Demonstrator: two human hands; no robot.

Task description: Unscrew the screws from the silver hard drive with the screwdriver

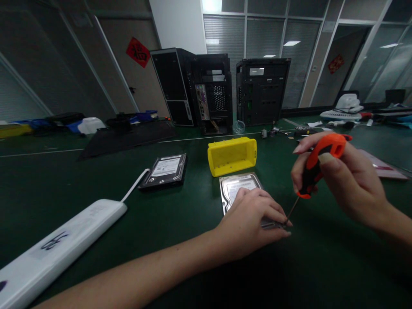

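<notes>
A silver hard drive (236,187) lies flat on the green table (180,206) in front of me. My left hand (252,221) rests on its near half, fingers pressed down and holding it steady. My right hand (337,180) is closed round an orange and black screwdriver (317,165), held upright. Its thin shaft slants down to the drive's near right corner, beside my left fingertips. The screw itself is too small to make out.
A yellow plastic bin (231,155) stands just behind the drive. A second hard drive (165,170) lies to the left, and a white power strip (58,249) at near left. Three black computer cases (214,92) stand at the back, with small parts (273,131) beside them.
</notes>
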